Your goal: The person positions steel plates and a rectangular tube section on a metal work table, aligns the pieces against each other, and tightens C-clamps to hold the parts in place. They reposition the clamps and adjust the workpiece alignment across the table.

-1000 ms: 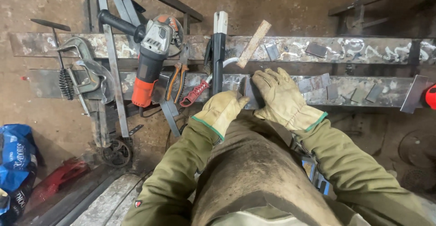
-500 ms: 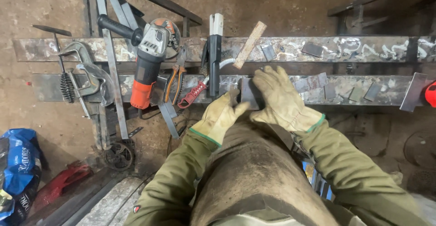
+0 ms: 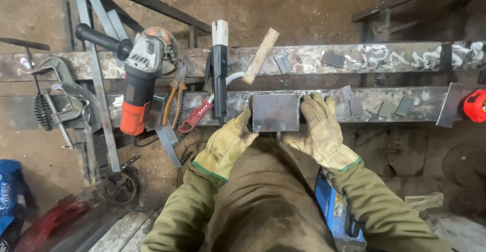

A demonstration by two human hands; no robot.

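A dirt workshop floor lies under 2 long steel beams that run left to right, the near beam [image 3: 374,105] spattered and scuffed, the far beam [image 3: 354,59] marked with white chalk. A square steel plate [image 3: 275,112] stands against the near beam's front edge, about midway along it. The left hand [image 3: 230,143], in a tan leather glove, is curled with its fingertips pressed to the plate's left edge; the right hand [image 3: 321,130], gloved the same, lies mostly flat and spread, its fingers over the beam top and its thumb side touching the plate's right edge. Just left of the plate a black electrode holder [image 3: 219,75] lies across both beams, with red-handled pliers [image 3: 195,116] beside it. Further toward the left end rests an orange angle grinder [image 3: 139,80]. A wooden-handled wire brush [image 3: 259,55] sits tilted on the far beam.
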